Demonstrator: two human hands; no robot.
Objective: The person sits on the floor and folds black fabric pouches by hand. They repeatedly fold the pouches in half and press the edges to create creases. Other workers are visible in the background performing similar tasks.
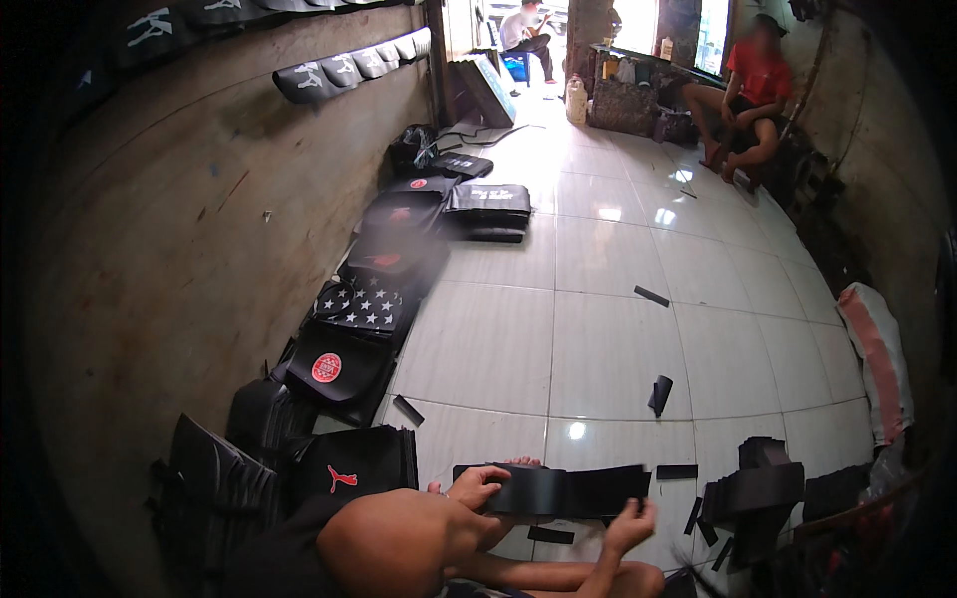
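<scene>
A long, flat black strip [573, 490] of smooth, slightly shiny sheet material lies across in front of me, just above the tiled floor. My left hand [478, 487] pinches its left part, fingers bent over the upper surface. At the lower right corner, the curled fingers of my right hand [630, 525] grip the edge. Bare toes show behind the strip's far edge. Close to my right hand, a small black offcut [550, 535] lies on the floor under the strip's near side. Another short black piece [677, 471] rests just past the right end.
Stacked black sheets with a red print [342, 478] stand to my left, with more printed stacks [364, 304] along the wall. A pile of black pieces [755, 493] sits right, near a white-and-pink sack [877, 359]. A person in red [760, 80] sits far right; another [526, 32] sits by the doorway.
</scene>
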